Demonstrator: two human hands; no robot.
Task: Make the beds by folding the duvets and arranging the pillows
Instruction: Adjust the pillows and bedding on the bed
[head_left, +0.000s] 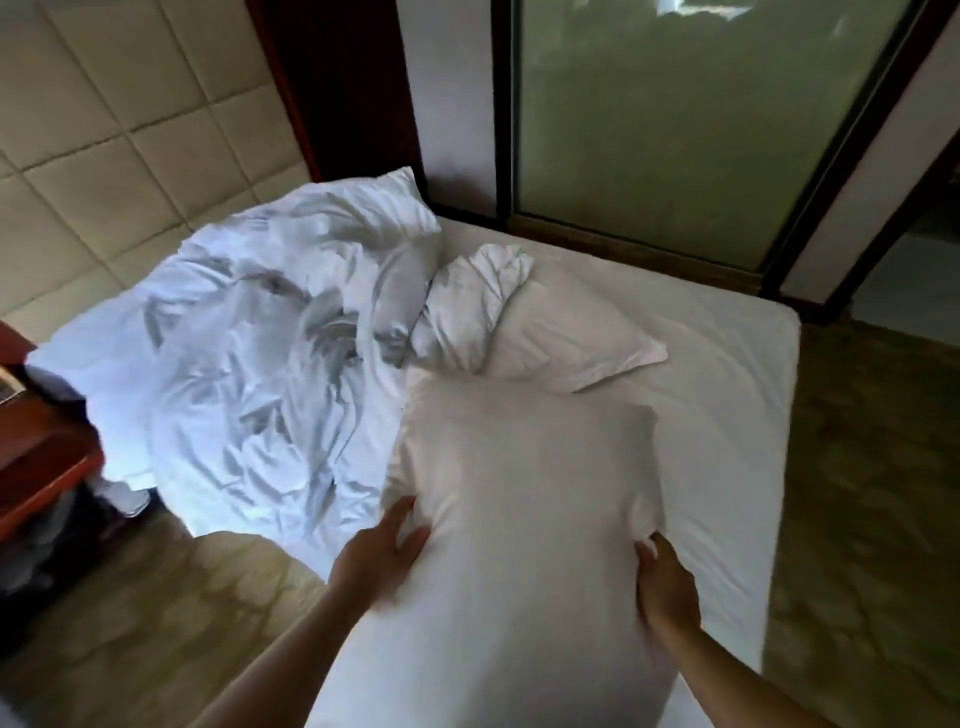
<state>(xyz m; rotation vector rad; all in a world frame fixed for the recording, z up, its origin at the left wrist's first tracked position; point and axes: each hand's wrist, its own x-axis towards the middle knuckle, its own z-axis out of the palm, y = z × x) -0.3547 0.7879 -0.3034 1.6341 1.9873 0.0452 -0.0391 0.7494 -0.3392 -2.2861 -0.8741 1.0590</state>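
Nearest the camera, two bare forearms reach in over the near edge of the bed (727, 441), with the hands set well apart on either side of one pillow (524, 493). The left hand (382, 551) presses against the pillow's left side. Its fingers look mostly straight and its thumb is lifted, though the hand is blurred. The right hand (665, 577) grips the pillow's right side, with its fingers curled into a pinched bunch of the white cover. The pillow stands between them, its lower end toward the person and its upper end leaning over the sheet.

Just past the pillow's far corner, a second pillow (566, 322) lies flat on the sheet near the middle of the bed. One of its corners points toward the foot end and its other end is crumpled.

That crumpled end touches the duvet (249, 353), which is heaped in deep wrinkles over the head end of the bed. The duvet spills over the near edge at the left corner toward the patterned carpet (857, 519). The right half of the bed shows only smooth white sheet out to its foot-end corner.

At the left, beside the head end, stands a reddish wooden nightstand (36, 457). Behind the duvet rises a padded beige headboard (104, 130). Beyond the far edge of the bed stands a dark-framed glass door (701, 130).
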